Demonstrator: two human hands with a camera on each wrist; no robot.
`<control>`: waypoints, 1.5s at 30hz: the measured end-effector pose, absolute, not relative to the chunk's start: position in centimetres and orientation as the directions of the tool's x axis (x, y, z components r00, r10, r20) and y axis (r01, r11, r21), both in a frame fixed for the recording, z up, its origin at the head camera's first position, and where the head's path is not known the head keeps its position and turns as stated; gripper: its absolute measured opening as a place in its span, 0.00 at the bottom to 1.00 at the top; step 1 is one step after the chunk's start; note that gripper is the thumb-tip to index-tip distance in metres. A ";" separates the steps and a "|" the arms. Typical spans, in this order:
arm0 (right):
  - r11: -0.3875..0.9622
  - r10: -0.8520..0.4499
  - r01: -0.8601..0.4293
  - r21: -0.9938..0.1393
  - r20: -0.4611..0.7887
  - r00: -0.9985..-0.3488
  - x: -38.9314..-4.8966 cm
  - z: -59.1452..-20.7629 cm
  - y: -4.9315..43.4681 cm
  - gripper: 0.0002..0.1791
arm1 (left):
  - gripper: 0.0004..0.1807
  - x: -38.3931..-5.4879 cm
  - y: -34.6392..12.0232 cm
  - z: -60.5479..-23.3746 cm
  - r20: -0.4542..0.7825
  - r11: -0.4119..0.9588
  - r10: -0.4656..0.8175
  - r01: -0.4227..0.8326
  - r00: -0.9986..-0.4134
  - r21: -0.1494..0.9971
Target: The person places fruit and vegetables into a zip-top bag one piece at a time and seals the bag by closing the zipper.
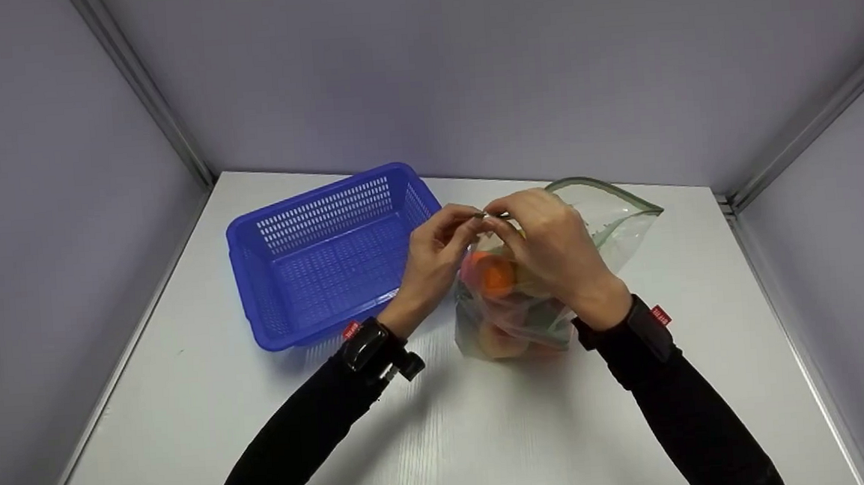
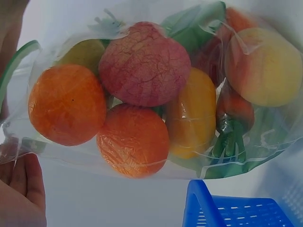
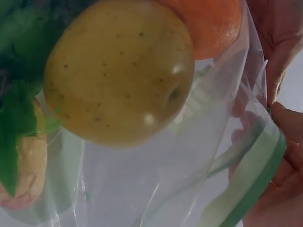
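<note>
A clear zip bag (image 1: 630, 239) with a green strip (image 1: 609, 187) along its mouth stands on the table. My left hand (image 1: 433, 254) and right hand (image 1: 556, 242) meet at the left end of the mouth, both pinching its edge between thumb and fingers. To the right the mouth gapes. Through the plastic in the left wrist view I see two orange round fruits, one an orange fruit (image 2: 67, 105), plus a wrinkled reddish fruit (image 2: 144, 66), a yellow piece (image 2: 191, 113) and a yellow-red round fruit (image 2: 265, 66). A speckled yellow fruit (image 3: 120, 71) fills the right wrist view.
Left of the bag sits a blue plastic basket (image 1: 325, 331) with slotted walls and nothing inside. The white table (image 1: 187, 407) is bounded by grey panels (image 1: 421, 71) at the back and both sides.
</note>
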State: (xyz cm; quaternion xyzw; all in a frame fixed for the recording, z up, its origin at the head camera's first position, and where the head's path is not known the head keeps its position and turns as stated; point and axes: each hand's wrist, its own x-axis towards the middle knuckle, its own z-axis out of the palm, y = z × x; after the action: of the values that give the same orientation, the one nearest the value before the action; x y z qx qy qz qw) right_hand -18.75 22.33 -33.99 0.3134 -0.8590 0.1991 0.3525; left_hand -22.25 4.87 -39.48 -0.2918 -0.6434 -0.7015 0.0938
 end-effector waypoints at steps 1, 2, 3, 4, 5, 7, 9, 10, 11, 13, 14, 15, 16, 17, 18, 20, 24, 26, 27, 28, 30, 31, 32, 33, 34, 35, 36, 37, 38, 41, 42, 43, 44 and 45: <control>0.725 -0.399 -0.678 -0.121 0.728 -0.557 -18.7 -34.0 22.4 0.07 | 0.07 -22.2 4.9 -39.5 0.532 -0.155 0.245 0.509 -0.811 0.847; 0.725 -0.399 -0.677 -0.123 0.727 -0.559 -18.7 -34.0 22.4 0.07 | 0.07 -22.2 4.9 -39.4 0.533 -0.154 0.248 0.510 -0.809 0.846; 0.726 -0.399 -0.677 -0.124 0.726 -0.561 -18.7 -34.0 22.5 0.07 | 0.07 -22.2 4.8 -39.4 0.534 -0.152 0.249 0.512 -0.808 0.846; 0.724 -0.400 -0.678 -0.125 0.724 -0.561 -18.7 -34.0 22.5 0.07 | 0.07 -22.2 4.8 -39.4 0.534 -0.151 0.251 0.512 -0.807 0.845; 0.723 -0.401 -0.679 -0.127 0.723 -0.563 -18.7 -34.0 22.6 0.07 | 0.07 -22.2 4.8 -39.4 0.533 -0.147 0.252 0.513 -0.808 0.846; 0.723 -0.403 -0.679 -0.128 0.720 -0.565 -18.7 -34.1 22.6 0.08 | 0.07 -22.2 4.8 -39.4 0.531 -0.140 0.254 0.513 -0.808 0.847; 0.726 -0.406 -0.677 -0.121 0.719 -0.564 -18.7 -34.1 22.7 0.08 | 0.07 -22.2 4.7 -39.3 0.530 -0.132 0.255 0.514 -0.809 0.847; 0.729 -0.407 -0.675 -0.116 0.719 -0.563 -18.7 -34.1 22.8 0.08 | 0.08 -22.2 4.6 -39.3 0.530 -0.127 0.253 0.515 -0.809 0.848; 0.731 -0.407 -0.674 -0.112 0.720 -0.562 -18.7 -34.2 22.8 0.08 | 0.08 -22.2 4.6 -39.3 0.530 -0.122 0.251 0.516 -0.810 0.848; 0.732 -0.410 -0.673 -0.104 0.722 -0.557 -18.6 -34.2 22.9 0.08 | 0.08 -22.2 4.5 -39.3 0.529 -0.117 0.247 0.517 -0.812 0.848; 0.732 -0.410 -0.673 -0.102 0.724 -0.555 -18.6 -34.3 23.0 0.08 | 0.08 -22.2 4.4 -39.3 0.527 -0.113 0.244 0.516 -0.814 0.849; 0.731 -0.411 -0.675 -0.100 0.725 -0.552 -18.6 -34.3 23.0 0.07 | 0.08 -22.2 4.4 -39.3 0.524 -0.110 0.242 0.514 -0.816 0.851; 0.730 -0.411 -0.677 -0.099 0.728 -0.549 -18.7 -34.4 23.1 0.07 | 0.08 -22.2 4.3 -39.3 0.521 -0.108 0.241 0.510 -0.819 0.853; 0.728 -0.412 -0.679 -0.096 0.730 -0.545 -18.7 -34.4 23.2 0.07 | 0.08 -22.2 4.3 -39.3 0.518 -0.110 0.240 0.507 -0.821 0.855; 0.728 -0.414 -0.680 -0.091 0.732 -0.541 -18.7 -34.5 23.2 0.07 | 0.08 -22.2 4.3 -39.3 0.516 -0.112 0.240 0.505 -0.822 0.856; 0.728 -0.418 -0.681 -0.080 0.736 -0.534 -18.7 -34.5 23.4 0.07 | 0.08 -22.2 4.3 -39.3 0.515 -0.121 0.241 0.501 -0.823 0.857; 0.730 -0.427 -0.680 -0.062 0.735 -0.526 -18.6 -34.5 23.6 0.08 | 0.08 -22.1 4.2 -39.3 0.519 -0.153 0.240 0.496 -0.820 0.855; 0.733 -0.428 -0.678 -0.062 0.733 -0.529 -18.5 -34.6 23.7 0.08 | 0.09 -22.1 4.2 -39.3 0.519 -0.166 0.239 0.492 -0.821 0.855; 0.735 -0.428 -0.675 -0.062 0.731 -0.532 -18.5 -34.6 23.8 0.08 | 0.09 -22.1 4.2 -39.3 0.517 -0.170 0.238 0.489 -0.822 0.856; 0.738 -0.427 -0.672 -0.062 0.729 -0.536 -18.4 -34.6 23.9 0.08 | 0.09 -22.1 4.2 -39.3 0.515 -0.173 0.238 0.486 -0.823 0.857; 0.742 -0.426 -0.667 -0.063 0.725 -0.542 -18.3 -34.6 24.0 0.07 | 0.09 -22.0 4.1 -39.3 0.511 -0.174 0.241 0.481 -0.825 0.859; 0.745 -0.424 -0.664 -0.063 0.724 -0.544 -18.3 -34.6 24.1 0.08 | 0.09 -22.0 4.1 -39.3 0.509 -0.172 0.243 0.480 -0.826 0.860; 0.746 -0.425 -0.663 -0.062 0.722 -0.546 -18.2 -34.6 24.2 0.07 | 0.09 -22.0 4.1 -39.3 0.507 -0.171 0.244 0.478 -0.827 0.862; 0.747 -0.427 -0.662 -0.060 0.720 -0.547 -18.2 -34.6 24.3 0.07 | 0.09 -22.0 4.1 -39.3 0.505 -0.168 0.244 0.477 -0.828 0.863; 0.747 -0.429 -0.662 -0.060 0.718 -0.548 -18.2 -34.6 24.4 0.07 | 0.09 -22.0 4.1 -39.3 0.503 -0.166 0.245 0.475 -0.829 0.864; 0.746 -0.432 -0.663 -0.059 0.715 -0.550 -18.1 -34.6 24.5 0.07 | 0.09 -22.0 4.1 -39.3 0.502 -0.166 0.245 0.475 -0.829 0.864; 0.745 -0.434 -0.665 -0.060 0.713 -0.550 -18.1 -34.6 24.5 0.07 | 0.09 -22.0 4.0 -39.3 0.502 -0.167 0.244 0.473 -0.830 0.865; 0.743 -0.436 -0.667 -0.062 0.711 -0.551 -18.1 -34.6 24.6 0.07 | 0.09 -22.1 4.0 -39.3 0.501 -0.168 0.244 0.472 -0.831 0.865; 0.740 -0.440 -0.670 -0.062 0.708 -0.552 -18.1 -34.6 24.7 0.07 | 0.09 -22.1 4.0 -39.3 0.500 -0.168 0.243 0.472 -0.831 0.866; 0.734 -0.449 -0.676 -0.066 0.700 -0.555 -18.1 -34.6 24.9 0.07 | 0.09 -22.1 4.0 -39.3 0.500 -0.173 0.243 0.471 -0.831 0.865; 0.734 -0.450 -0.676 -0.066 0.699 -0.556 -18.1 -34.6 25.0 0.07 | 0.09 -22.1 4.0 -39.3 0.500 -0.172 0.244 0.470 -0.831 0.866; 0.734 -0.452 -0.676 -0.066 0.696 -0.559 -18.0 -34.6 25.1 0.08 | 0.09 -22.1 4.1 -39.3 0.499 -0.171 0.243 0.470 -0.832 0.866; 0.735 -0.453 -0.675 -0.066 0.693 -0.561 -18.0 -34.6 25.2 0.08 | 0.09 -22.2 4.1 -39.3 0.500 -0.169 0.242 0.471 -0.832 0.866; 0.737 -0.453 -0.673 -0.068 0.689 -0.565 -18.0 -34.6 25.3 0.08 | 0.09 -22.2 4.1 -39.3 0.500 -0.168 0.240 0.471 -0.832 0.866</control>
State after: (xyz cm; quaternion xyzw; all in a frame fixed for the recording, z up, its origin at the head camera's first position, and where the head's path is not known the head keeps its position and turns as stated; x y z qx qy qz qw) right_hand -18.02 25.32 -34.58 0.3238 -0.8693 0.1640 0.3354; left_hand -22.15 4.07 -39.31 -0.2779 -0.6397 -0.7120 0.0812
